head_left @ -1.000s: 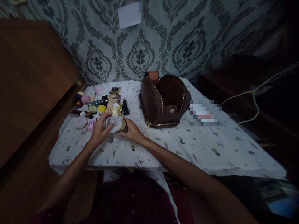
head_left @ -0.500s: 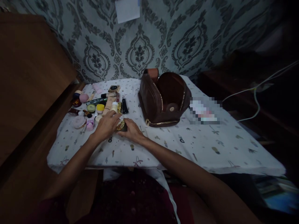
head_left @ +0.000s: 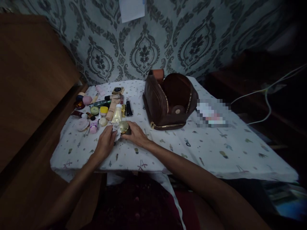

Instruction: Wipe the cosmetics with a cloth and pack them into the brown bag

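Note:
My right hand point(head_left: 136, 134) grips a small round jar with a shiny gold lid point(head_left: 124, 127) and a dark side, above the front part of the table. Close to its left side, my left hand point(head_left: 105, 140) is closed on a crumpled white tissue point(head_left: 116, 131). Just beyond the hands lies a pale yellow squeeze tube point(head_left: 117, 113) with a white cap. Beside that tube are a gold lipstick tube point(head_left: 123, 111) and a black tube point(head_left: 129, 107). A small cream-coloured round pot point(head_left: 103, 121) is near my left fingers.
A brown zippered bag point(head_left: 165, 105) stands open right of the hands. Several cosmetics, among them a yellow-lidded jar point(head_left: 104, 111) and a pink-and-purple bottle point(head_left: 93, 126), crowd the patterned tablecloth point(head_left: 144, 163) at left. A wooden cabinet point(head_left: 33, 70) borders the left side. A cable point(head_left: 266, 95) hangs at right.
My left hand has drawn back from over the jar toward the left and nearer to me, with the tissue in it. The gold lid now shows fully; my right hand keeps its hold.

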The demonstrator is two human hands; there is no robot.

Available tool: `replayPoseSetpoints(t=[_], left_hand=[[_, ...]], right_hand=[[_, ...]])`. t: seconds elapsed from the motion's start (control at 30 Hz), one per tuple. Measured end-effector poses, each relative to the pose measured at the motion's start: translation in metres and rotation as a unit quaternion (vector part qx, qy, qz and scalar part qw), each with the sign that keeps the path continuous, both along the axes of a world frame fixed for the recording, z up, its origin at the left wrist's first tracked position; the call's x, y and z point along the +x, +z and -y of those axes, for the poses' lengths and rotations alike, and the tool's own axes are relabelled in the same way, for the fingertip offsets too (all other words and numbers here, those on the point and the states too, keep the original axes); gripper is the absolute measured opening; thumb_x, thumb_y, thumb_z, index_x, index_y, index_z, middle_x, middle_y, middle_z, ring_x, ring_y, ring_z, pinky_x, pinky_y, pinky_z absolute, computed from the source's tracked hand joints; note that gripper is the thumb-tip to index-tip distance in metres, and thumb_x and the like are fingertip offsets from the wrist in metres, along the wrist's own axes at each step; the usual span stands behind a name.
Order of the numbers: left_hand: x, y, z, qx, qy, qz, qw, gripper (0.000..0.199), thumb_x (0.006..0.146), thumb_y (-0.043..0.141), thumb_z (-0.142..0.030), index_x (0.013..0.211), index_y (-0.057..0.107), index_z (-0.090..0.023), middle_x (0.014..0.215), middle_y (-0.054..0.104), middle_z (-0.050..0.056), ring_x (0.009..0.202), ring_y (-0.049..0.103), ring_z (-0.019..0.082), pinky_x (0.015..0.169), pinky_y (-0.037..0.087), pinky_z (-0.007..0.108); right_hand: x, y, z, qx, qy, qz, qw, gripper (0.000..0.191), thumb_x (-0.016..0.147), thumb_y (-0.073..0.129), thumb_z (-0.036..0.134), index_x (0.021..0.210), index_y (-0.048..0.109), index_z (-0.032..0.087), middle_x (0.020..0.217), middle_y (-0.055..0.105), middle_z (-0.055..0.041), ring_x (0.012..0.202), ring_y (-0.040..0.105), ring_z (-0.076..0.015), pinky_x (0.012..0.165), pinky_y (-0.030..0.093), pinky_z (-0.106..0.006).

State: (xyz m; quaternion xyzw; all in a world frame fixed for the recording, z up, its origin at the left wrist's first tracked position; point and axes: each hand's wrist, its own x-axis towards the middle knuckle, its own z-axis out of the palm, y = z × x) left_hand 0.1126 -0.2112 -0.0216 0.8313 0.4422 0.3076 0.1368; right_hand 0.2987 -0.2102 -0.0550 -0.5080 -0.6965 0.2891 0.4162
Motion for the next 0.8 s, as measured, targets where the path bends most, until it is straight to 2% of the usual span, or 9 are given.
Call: replayPoseSetpoints(t=[0.07,0.2,0.33,0.5,0.63,0.8], left_hand=[[0.000,-0.002,0.006,0.020,0.000,0.001,1.000,0.014,0.097,0.045,-0.028,0.103,0.054,-0.019,0.095,0.062,0.006,0.089,0.060,0.020,0.079,0.048,0.032],[-0.001,-0.005,0.009,0.085,0.005,-0.006,0.996,0.028,0.094,0.054,-0.027,0.121,0.049,-0.020,0.105,0.063,0.007,0.099,0.062,0.022,0.085,0.050,0.033],[-0.001,-0.008,0.007,0.163,-0.009,-0.043,0.986,0.023,0.092,0.055,-0.026,0.115,0.053,-0.022,0.102,0.063,0.006,0.094,0.063,0.021,0.079,0.051,0.031],[0.009,-0.001,0.004,0.247,-0.009,-0.150,0.957,0.020,0.090,0.058,-0.023,0.109,0.061,-0.024,0.100,0.062,0.006,0.091,0.059,0.020,0.068,0.047,0.027],[0.024,0.012,0.003,0.235,0.009,-0.193,0.953,0.022,0.088,0.060,-0.024,0.109,0.066,-0.027,0.107,0.060,0.008,0.098,0.055,0.024,0.072,0.046,0.030],[0.038,0.029,-0.003,0.157,0.050,-0.197,0.966,0.023,0.091,0.053,-0.027,0.108,0.068,-0.024,0.106,0.058,0.010,0.101,0.053,0.026,0.076,0.047,0.033]], right_hand=[[0.001,0.002,0.002,-0.002,0.007,-0.016,1.000,0.051,0.073,0.075,0.025,0.119,0.056,0.016,0.111,0.064,-0.0085,0.104,0.057,-0.0253,0.091,0.045,-0.040],[0.000,0.006,0.003,0.018,0.002,-0.061,0.998,0.048,0.073,0.073,0.024,0.117,0.056,0.019,0.110,0.064,-0.0048,0.100,0.060,-0.0220,0.088,0.046,-0.034],[-0.001,0.004,0.002,0.045,-0.037,-0.046,0.997,0.050,0.065,0.080,0.024,0.110,0.060,0.018,0.105,0.063,-0.0054,0.100,0.059,-0.0243,0.088,0.047,-0.036],[0.000,-0.003,0.004,0.101,-0.020,-0.013,0.995,0.052,0.066,0.078,0.019,0.115,0.060,0.020,0.103,0.059,-0.0061,0.100,0.056,-0.0250,0.087,0.048,-0.038],[-0.001,-0.006,0.005,0.141,-0.018,0.025,0.989,0.053,0.067,0.078,0.021,0.117,0.058,0.019,0.103,0.057,-0.0072,0.100,0.055,-0.0266,0.087,0.049,-0.041],[-0.005,-0.006,0.002,0.141,-0.051,0.082,0.985,0.030,0.072,0.075,0.027,0.096,0.060,0.017,0.099,0.057,-0.0084,0.097,0.054,-0.0274,0.085,0.050,-0.042]])
